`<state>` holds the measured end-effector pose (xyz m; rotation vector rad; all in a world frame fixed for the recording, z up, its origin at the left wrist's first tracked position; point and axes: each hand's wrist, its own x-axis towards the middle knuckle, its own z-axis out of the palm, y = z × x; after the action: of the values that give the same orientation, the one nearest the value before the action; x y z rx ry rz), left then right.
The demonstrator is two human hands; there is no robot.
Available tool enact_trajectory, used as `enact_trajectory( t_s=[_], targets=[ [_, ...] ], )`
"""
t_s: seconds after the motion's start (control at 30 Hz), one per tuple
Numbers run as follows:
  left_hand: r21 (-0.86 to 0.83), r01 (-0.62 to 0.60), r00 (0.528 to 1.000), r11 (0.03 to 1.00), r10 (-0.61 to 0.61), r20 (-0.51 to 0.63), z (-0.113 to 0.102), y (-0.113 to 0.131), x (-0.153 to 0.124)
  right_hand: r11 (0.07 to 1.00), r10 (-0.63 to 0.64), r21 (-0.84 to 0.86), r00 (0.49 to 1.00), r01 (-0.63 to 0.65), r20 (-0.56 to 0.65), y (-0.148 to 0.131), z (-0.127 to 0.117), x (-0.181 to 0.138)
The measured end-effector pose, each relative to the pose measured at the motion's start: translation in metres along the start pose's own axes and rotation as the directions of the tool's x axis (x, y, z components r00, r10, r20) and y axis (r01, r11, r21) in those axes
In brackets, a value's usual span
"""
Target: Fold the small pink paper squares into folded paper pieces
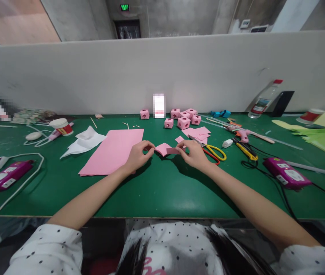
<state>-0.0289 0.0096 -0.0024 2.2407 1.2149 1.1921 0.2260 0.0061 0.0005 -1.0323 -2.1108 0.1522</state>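
Note:
A small folded piece of pink paper (164, 149) is held up just above the green table. My left hand (139, 154) pinches its left edge between thumb and finger. On the opposite side, my right hand (193, 153) pinches a folded flap of the same piece. Under my left wrist lies a stack of pink paper sheets (109, 152). Small cut pink paper pieces (199, 133) sit beyond my right hand, beside scissors (219, 151) with yellow and red handles. Farther back stand several pink paper cubes (183, 123) with dark diamond-shaped openings.
A lit phone (159, 106) leans on the grey partition (122, 76). Left are a crumpled white tissue (85, 141), a paper cup (61, 126) and a purple power strip (8, 175). Right are a pink glue gun (242, 134), a yellow cutter (246, 151), a bottle (265, 101) and another power strip (287, 173).

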Motion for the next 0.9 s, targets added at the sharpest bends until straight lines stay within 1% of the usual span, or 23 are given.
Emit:
enact_trajectory(
  t_s=[0.07,0.17,0.3,0.4,0.53,0.7,0.77,0.9],
  targets=[
    [-0.04,-0.015,0.998,0.999,0.018,0.063,0.002,0.002,-0.001,1.0,-0.013,0.01,1.0,0.012,0.018,-0.004,0.003,-0.002],
    [-0.052,-0.105,0.985,0.993,0.111,0.131,0.009,0.008,-0.005,0.998,-0.055,0.046,0.997,0.053,0.049,-0.015,0.012,-0.005],
    [0.03,-0.223,0.972,0.974,0.22,0.08,0.011,0.014,-0.01,0.995,-0.091,0.049,0.996,0.091,-0.002,-0.027,0.021,-0.009],
    [0.079,-0.282,0.958,0.956,0.276,0.082,0.008,0.016,-0.011,0.995,-0.089,0.043,0.996,0.09,-0.018,-0.028,0.021,-0.007],
    [0.124,-0.272,0.962,0.954,0.265,0.072,0.004,0.014,-0.009,0.999,-0.033,0.031,0.999,0.034,-0.018,-0.02,0.013,-0.003],
    [0.117,-0.248,0.968,0.962,0.241,0.071,0.006,0.014,-0.009,1.0,0.006,0.013,0.999,-0.005,-0.034,-0.012,0.005,-0.001],
    [0.12,-0.243,0.969,0.963,0.235,0.075,0.01,0.015,-0.01,1.0,-0.003,0.02,1.0,0.003,-0.006,-0.013,0.007,-0.002],
    [0.113,-0.265,0.962,0.958,0.254,0.099,0.016,0.017,-0.013,0.996,-0.07,0.056,0.996,0.066,0.059,-0.021,0.015,-0.005]
  ],
)
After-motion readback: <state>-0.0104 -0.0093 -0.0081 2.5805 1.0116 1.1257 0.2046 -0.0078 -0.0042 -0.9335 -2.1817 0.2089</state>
